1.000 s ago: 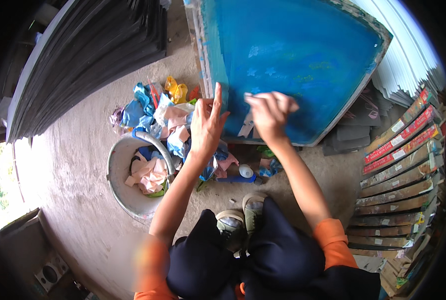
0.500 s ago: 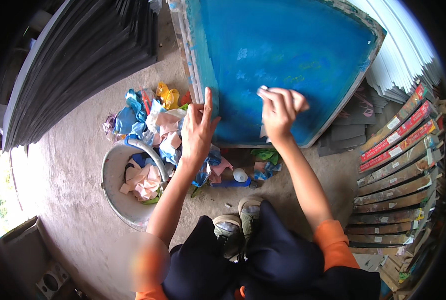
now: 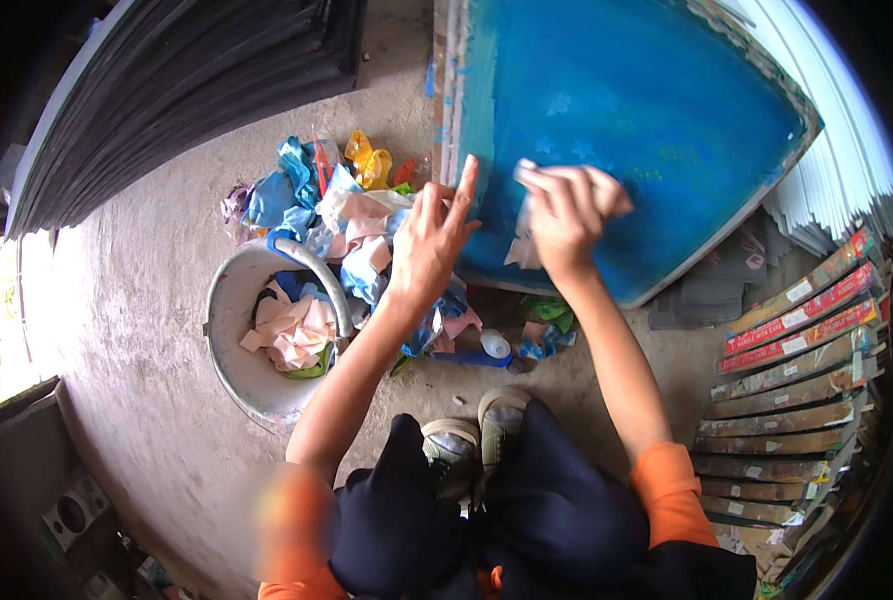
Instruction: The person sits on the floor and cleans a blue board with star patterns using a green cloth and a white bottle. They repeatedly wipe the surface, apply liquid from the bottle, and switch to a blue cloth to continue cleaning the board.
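A large blue printing screen (image 3: pixel 606 100) in a pale, worn frame stands in front of me, smeared with lighter marks. My right hand (image 3: pixel 571 215) is closed on a pale pink cloth scrap (image 3: pixel 522 245) and is over the lower part of the screen. That hand is smeared by motion; one end of the scrap hangs below the fingers. At the screen's left edge is my left hand (image 3: pixel 431 235), its index finger stretched out and the other fingers partly bent, with nothing in it. I cannot tell whether it touches the frame.
A grey bucket (image 3: pixel 224 345) of cloth scraps stands at left, beside a heap of coloured rags (image 3: pixel 286 195). A white-capped blue bottle (image 3: pixel 491 350) lies below the screen. Dark sheets (image 3: pixel 216 90) are stacked far left, white sheets (image 3: pixel 826 130) far right, stacked frames (image 3: pixel 776 410) at right.
The view has shifted, so the screen sits further right and the bucket's surroundings have moved slightly. My right hand stays over the screen, and more of the cloth scrap shows beneath it.
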`<state>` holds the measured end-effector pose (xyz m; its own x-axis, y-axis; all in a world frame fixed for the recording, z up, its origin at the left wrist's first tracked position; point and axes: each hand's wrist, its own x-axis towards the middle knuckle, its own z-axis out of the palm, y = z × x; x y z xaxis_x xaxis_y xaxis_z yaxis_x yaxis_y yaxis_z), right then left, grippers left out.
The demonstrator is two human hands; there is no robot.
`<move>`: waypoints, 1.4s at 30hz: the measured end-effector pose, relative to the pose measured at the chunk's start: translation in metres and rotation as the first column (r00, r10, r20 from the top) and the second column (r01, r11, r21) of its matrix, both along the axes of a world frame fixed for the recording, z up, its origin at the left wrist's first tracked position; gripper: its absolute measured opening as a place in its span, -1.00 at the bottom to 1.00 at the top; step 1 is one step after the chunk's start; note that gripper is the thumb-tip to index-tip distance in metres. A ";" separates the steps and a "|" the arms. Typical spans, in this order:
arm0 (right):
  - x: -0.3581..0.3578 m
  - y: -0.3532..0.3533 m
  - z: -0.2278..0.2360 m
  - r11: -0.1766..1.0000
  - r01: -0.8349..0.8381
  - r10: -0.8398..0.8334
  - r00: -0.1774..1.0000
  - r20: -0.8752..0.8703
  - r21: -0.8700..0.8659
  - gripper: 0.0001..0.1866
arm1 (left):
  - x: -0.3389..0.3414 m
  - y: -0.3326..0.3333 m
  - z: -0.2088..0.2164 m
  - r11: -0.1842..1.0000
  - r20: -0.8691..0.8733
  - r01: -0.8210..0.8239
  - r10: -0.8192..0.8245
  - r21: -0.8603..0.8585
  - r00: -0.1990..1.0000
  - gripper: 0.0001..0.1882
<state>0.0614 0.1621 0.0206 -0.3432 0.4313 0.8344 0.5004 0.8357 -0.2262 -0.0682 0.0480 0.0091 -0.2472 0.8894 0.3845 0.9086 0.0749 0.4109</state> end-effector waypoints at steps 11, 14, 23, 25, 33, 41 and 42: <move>0.027 -0.018 -0.031 0.994 0.105 -0.105 0.994 0.002 -0.041 -0.79 | -0.006 -0.002 -0.003 0.999 0.044 0.035 -0.036 0.020 0.998 -0.07; 0.007 -0.012 -0.013 0.995 0.071 -0.079 0.990 -0.114 -0.076 -0.79 | -0.002 -0.001 0.000 1.000 0.036 0.003 -0.003 -0.005 0.999 -0.07; 0.042 -0.008 -0.022 0.971 0.217 -0.225 0.972 -0.073 -0.099 -0.79 | -0.004 -0.003 -0.001 0.999 0.020 0.000 0.001 -0.047 1.000 -0.05; 0.022 -0.010 -0.018 0.985 0.137 -0.149 0.982 -0.119 -0.103 -0.78 | 0.000 0.001 -0.005 0.999 0.015 -0.009 0.009 -0.040 1.000 -0.03; 0.042 -0.005 -0.024 0.973 0.211 -0.223 0.964 -0.147 -0.094 -0.79 | -0.004 -0.003 -0.003 0.994 0.007 -0.008 0.009 -0.105 1.000 -0.06; 0.018 -0.008 -0.024 0.984 0.139 -0.154 0.979 -0.136 -0.113 -0.80 | -0.003 -0.004 0.000 0.993 0.006 -0.017 0.018 -0.113 1.000 -0.05; 0.033 -0.006 -0.023 0.972 0.208 -0.223 0.963 -0.151 -0.113 -0.79 | 0.000 -0.005 0.001 0.991 0.015 -0.011 0.013 -0.137 1.000 -0.05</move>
<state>0.0946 0.1560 -0.0020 -0.0977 0.5600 0.8227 0.6165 0.6830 -0.3917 -0.0686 0.0429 0.0099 -0.2630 0.9305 0.2552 0.9008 0.1420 0.4103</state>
